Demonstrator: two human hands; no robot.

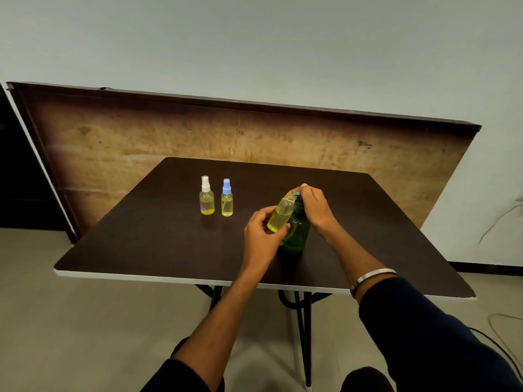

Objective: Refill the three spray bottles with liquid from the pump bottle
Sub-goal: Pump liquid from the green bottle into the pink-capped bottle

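Observation:
On the dark table (158, 244) stand two capped spray bottles holding yellow liquid: one with a white cap (207, 197), one with a blue cap (227, 198). My left hand (261, 230) grips a third, uncapped spray bottle (280, 215), tilted with its mouth at the spout of the green pump bottle (297, 233). My right hand (312, 203) lies over the pump head, fingers curled on it. The pump head is mostly hidden under that hand.
A wooden board (240, 131) leans against the wall behind the table. Cables (498, 219) hang at the right wall and trail on the floor. The table's white front edge (169, 277) runs close to my arms.

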